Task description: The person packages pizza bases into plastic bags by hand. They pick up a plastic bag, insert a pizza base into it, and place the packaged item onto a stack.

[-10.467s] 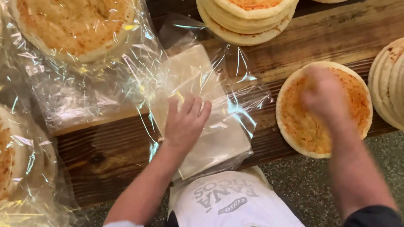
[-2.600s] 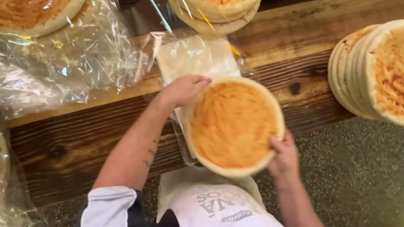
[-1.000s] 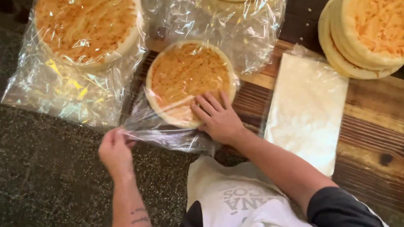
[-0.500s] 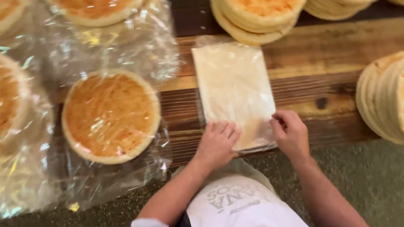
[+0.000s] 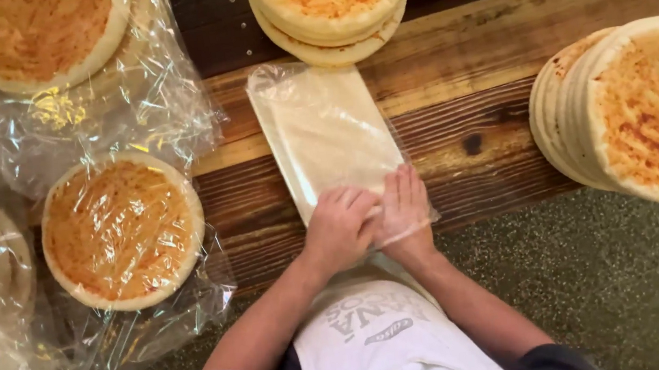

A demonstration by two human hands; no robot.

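A flat stack of clear plastic bags lies on the wooden table in front of me. My left hand rests on the near end of the stack with its fingers curled, pinching the plastic. Right beside it, my right hand presses flat on the same edge, partly under a lifted film of the top bag. To the left lies a round flatbread in a clear bag.
More bagged flatbreads sit at the far left. Bare flatbread stacks stand at the back and at the right. The table's near edge meets a speckled floor.
My two hands have drawn together at the near end of the bag stack and the top bag's edge has lifted. The bagged flatbread stays where I left it on the left.
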